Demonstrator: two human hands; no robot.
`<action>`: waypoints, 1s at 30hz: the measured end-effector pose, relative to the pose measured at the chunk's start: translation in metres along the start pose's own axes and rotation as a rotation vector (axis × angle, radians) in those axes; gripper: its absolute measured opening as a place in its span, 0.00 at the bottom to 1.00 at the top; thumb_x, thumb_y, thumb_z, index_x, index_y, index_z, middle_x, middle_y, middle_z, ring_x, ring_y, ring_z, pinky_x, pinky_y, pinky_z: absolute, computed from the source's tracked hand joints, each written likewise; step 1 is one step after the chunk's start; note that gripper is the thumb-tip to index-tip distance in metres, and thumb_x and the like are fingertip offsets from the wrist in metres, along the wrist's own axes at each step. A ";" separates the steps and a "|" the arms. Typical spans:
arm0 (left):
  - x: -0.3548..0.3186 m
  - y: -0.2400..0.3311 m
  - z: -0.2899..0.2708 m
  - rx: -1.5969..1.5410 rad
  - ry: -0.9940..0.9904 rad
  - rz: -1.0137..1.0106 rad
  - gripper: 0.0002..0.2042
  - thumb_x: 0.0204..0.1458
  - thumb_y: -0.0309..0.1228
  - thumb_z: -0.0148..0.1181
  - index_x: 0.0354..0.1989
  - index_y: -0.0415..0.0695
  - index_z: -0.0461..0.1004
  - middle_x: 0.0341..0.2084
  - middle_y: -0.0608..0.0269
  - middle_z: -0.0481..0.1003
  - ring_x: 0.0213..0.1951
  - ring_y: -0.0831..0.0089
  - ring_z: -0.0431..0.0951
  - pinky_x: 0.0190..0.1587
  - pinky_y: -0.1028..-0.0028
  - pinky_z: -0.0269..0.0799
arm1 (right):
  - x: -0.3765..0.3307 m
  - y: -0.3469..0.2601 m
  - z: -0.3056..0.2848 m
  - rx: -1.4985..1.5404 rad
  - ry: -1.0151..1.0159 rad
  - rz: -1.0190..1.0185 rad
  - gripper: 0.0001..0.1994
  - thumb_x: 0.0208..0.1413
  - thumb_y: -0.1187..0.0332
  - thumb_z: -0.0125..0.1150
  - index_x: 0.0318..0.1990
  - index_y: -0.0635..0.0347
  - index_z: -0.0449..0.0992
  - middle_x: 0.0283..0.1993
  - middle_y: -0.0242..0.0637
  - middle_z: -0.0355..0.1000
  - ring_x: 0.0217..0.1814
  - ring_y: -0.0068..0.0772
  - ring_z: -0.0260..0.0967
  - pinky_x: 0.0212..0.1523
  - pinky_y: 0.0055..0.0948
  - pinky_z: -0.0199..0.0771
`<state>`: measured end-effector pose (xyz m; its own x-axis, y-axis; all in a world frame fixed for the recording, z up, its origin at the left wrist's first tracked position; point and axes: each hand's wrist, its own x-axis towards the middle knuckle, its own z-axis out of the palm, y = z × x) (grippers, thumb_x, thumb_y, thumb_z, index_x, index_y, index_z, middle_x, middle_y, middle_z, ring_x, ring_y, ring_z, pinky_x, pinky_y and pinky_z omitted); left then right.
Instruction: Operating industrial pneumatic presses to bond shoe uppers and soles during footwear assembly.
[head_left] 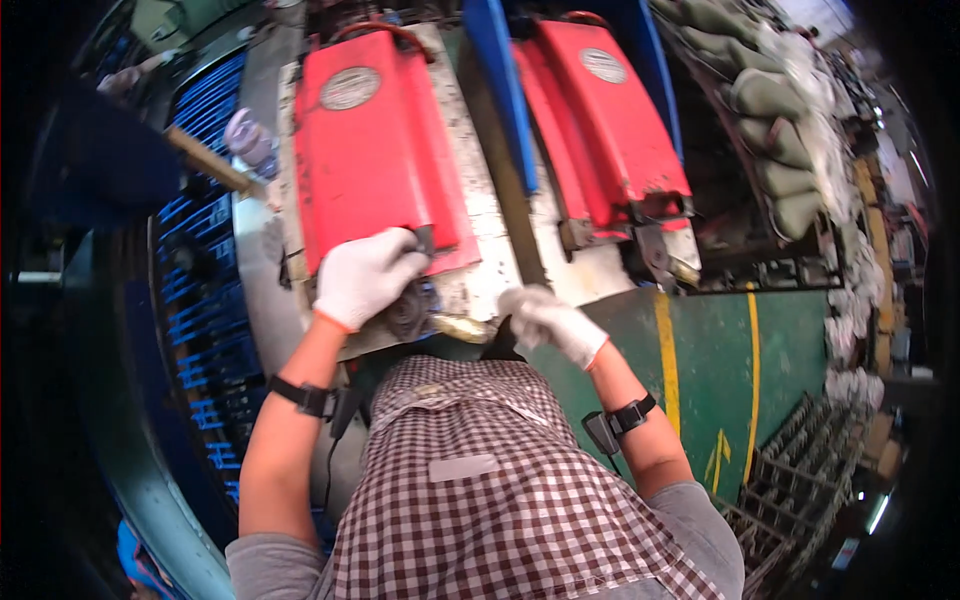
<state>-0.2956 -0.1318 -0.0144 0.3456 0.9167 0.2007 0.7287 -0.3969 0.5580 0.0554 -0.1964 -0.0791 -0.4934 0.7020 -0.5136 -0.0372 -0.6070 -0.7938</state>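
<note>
My left hand (368, 278), in a white glove, is at the near end of a red machine cover (375, 150). Its fingers are curled in beside a round dark metal part (410, 312); whatever they hold is hidden. To the right, my gloved right hand (553, 322) hangs just past the machine's near corner, bent fingers pointing left and smeared by motion. Between the hands sits a brass-coloured part (463, 327). Something dark (502, 343) shows below the right fingertips, too unclear to name. The red cover carries a round metal plate (351, 88).
A second red-covered machine (606, 120) stands to the right between blue panels (500, 90). Olive boot-like shapes (780, 140) line a rack at far right. A purple item (250, 138) lies by blue slats (195, 300) at left. Metal racks (815, 470) stand on the green floor (620, 350).
</note>
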 end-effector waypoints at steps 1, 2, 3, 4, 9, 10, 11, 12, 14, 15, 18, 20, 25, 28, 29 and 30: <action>-0.002 0.002 -0.001 -0.117 0.084 -0.063 0.09 0.67 0.35 0.61 0.48 0.46 0.81 0.31 0.54 0.83 0.33 0.60 0.86 0.42 0.65 0.82 | -0.016 -0.010 -0.023 -0.001 0.192 -0.095 0.20 0.72 0.57 0.62 0.63 0.58 0.79 0.41 0.30 0.78 0.38 0.20 0.73 0.40 0.25 0.76; -0.001 0.009 0.003 -0.446 0.205 -0.144 0.09 0.68 0.31 0.60 0.51 0.43 0.80 0.33 0.56 0.84 0.35 0.65 0.86 0.44 0.67 0.82 | -0.034 -0.021 -0.046 -0.286 0.444 -0.272 0.15 0.71 0.62 0.63 0.59 0.58 0.80 0.43 0.30 0.79 0.40 0.21 0.74 0.43 0.25 0.76; 0.001 0.016 0.007 -0.782 0.294 -0.321 0.09 0.69 0.27 0.60 0.53 0.40 0.79 0.36 0.59 0.84 0.37 0.70 0.86 0.46 0.70 0.82 | -0.042 -0.034 -0.069 -0.479 0.692 -0.507 0.11 0.68 0.65 0.65 0.51 0.62 0.82 0.42 0.30 0.79 0.43 0.24 0.74 0.48 0.29 0.77; 0.002 0.025 0.011 -0.784 0.344 -0.303 0.09 0.71 0.25 0.55 0.55 0.36 0.76 0.40 0.60 0.83 0.43 0.76 0.83 0.48 0.72 0.80 | -0.058 -0.045 -0.094 -0.707 0.969 -0.507 0.08 0.65 0.69 0.66 0.47 0.62 0.83 0.43 0.35 0.80 0.47 0.29 0.76 0.53 0.34 0.78; 0.049 0.097 0.058 -0.503 0.298 0.127 0.11 0.59 0.26 0.66 0.49 0.40 0.81 0.42 0.54 0.83 0.44 0.61 0.84 0.49 0.66 0.80 | -0.101 -0.059 -0.176 -1.237 1.251 -0.129 0.14 0.69 0.58 0.61 0.47 0.59 0.84 0.49 0.53 0.81 0.56 0.60 0.76 0.59 0.52 0.76; 0.062 0.114 0.068 -0.479 0.258 0.190 0.13 0.57 0.28 0.67 0.49 0.41 0.81 0.43 0.54 0.83 0.45 0.58 0.84 0.49 0.64 0.80 | -0.104 -0.048 -0.174 -1.364 1.274 -0.165 0.19 0.72 0.52 0.55 0.49 0.59 0.83 0.49 0.56 0.81 0.54 0.64 0.77 0.57 0.55 0.76; 0.073 0.129 0.077 -0.454 0.212 0.241 0.14 0.54 0.29 0.68 0.49 0.42 0.82 0.44 0.54 0.83 0.46 0.54 0.84 0.50 0.62 0.80 | -0.102 -0.041 -0.171 -1.256 1.298 0.053 0.22 0.74 0.48 0.50 0.50 0.57 0.83 0.47 0.58 0.81 0.50 0.67 0.79 0.54 0.60 0.77; 0.082 0.141 0.085 -0.422 0.206 0.293 0.16 0.53 0.27 0.69 0.50 0.41 0.81 0.45 0.52 0.82 0.48 0.52 0.83 0.53 0.61 0.79 | -0.101 -0.021 -0.155 -1.146 1.352 0.002 0.26 0.76 0.46 0.45 0.48 0.58 0.83 0.45 0.60 0.81 0.47 0.69 0.79 0.51 0.63 0.78; 0.097 0.160 0.097 -0.380 0.164 0.330 0.19 0.51 0.30 0.71 0.52 0.41 0.80 0.48 0.51 0.82 0.54 0.50 0.82 0.59 0.58 0.78 | -0.103 0.010 -0.112 -1.122 1.243 0.175 0.25 0.76 0.44 0.45 0.63 0.53 0.72 0.45 0.65 0.81 0.49 0.74 0.78 0.53 0.66 0.76; 0.104 0.169 0.102 -0.258 0.100 0.326 0.22 0.50 0.33 0.73 0.54 0.43 0.79 0.54 0.50 0.80 0.58 0.48 0.80 0.62 0.54 0.75 | -0.106 0.020 -0.093 -1.043 1.112 0.188 0.26 0.75 0.42 0.45 0.66 0.51 0.66 0.43 0.64 0.81 0.48 0.74 0.79 0.52 0.65 0.76; 0.129 0.186 0.111 -0.151 0.193 0.559 0.26 0.47 0.35 0.72 0.57 0.45 0.78 0.60 0.49 0.75 0.62 0.45 0.74 0.65 0.50 0.70 | -0.123 0.010 -0.075 -0.945 1.205 0.019 0.19 0.74 0.50 0.53 0.58 0.55 0.74 0.42 0.61 0.81 0.46 0.68 0.80 0.48 0.59 0.78; 0.151 0.199 0.112 -0.097 0.161 0.639 0.28 0.45 0.35 0.72 0.58 0.47 0.77 0.59 0.49 0.74 0.62 0.44 0.73 0.65 0.49 0.69 | -0.129 -0.017 -0.081 -0.965 1.269 -0.193 0.12 0.70 0.60 0.61 0.50 0.57 0.80 0.41 0.56 0.81 0.44 0.63 0.80 0.48 0.53 0.79; 0.214 0.240 0.089 -0.098 0.358 0.728 0.26 0.45 0.33 0.71 0.57 0.48 0.78 0.46 0.55 0.75 0.54 0.51 0.76 0.57 0.52 0.70 | -0.079 -0.095 -0.124 -1.386 0.972 -0.684 0.13 0.62 0.63 0.68 0.47 0.63 0.82 0.48 0.49 0.81 0.53 0.56 0.77 0.58 0.50 0.76; 0.247 0.253 0.057 -0.106 0.435 0.711 0.24 0.48 0.33 0.69 0.58 0.49 0.78 0.44 0.55 0.76 0.52 0.52 0.77 0.56 0.54 0.72 | -0.013 -0.134 -0.156 -1.283 0.978 -0.180 0.29 0.59 0.46 0.69 0.59 0.59 0.82 0.59 0.53 0.81 0.61 0.57 0.78 0.63 0.48 0.76; 0.257 0.256 0.044 -0.114 0.498 0.718 0.24 0.49 0.33 0.69 0.58 0.49 0.78 0.44 0.54 0.77 0.52 0.51 0.78 0.56 0.55 0.72 | 0.010 -0.142 -0.166 -1.211 0.962 -0.131 0.33 0.58 0.43 0.69 0.63 0.57 0.79 0.61 0.55 0.79 0.63 0.57 0.77 0.65 0.48 0.75; 0.269 0.259 0.031 -0.124 0.519 0.733 0.24 0.50 0.33 0.69 0.59 0.49 0.78 0.47 0.52 0.77 0.53 0.49 0.78 0.58 0.55 0.74 | 0.033 -0.148 -0.175 -1.304 0.917 -0.160 0.37 0.56 0.40 0.68 0.68 0.55 0.77 0.64 0.56 0.78 0.65 0.58 0.76 0.67 0.48 0.75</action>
<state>0.0046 0.0109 0.1590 0.3655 0.3539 0.8609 0.3517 -0.9088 0.2243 0.1967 -0.0179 -0.0353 0.1242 0.9917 -0.0332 0.9345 -0.1282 -0.3321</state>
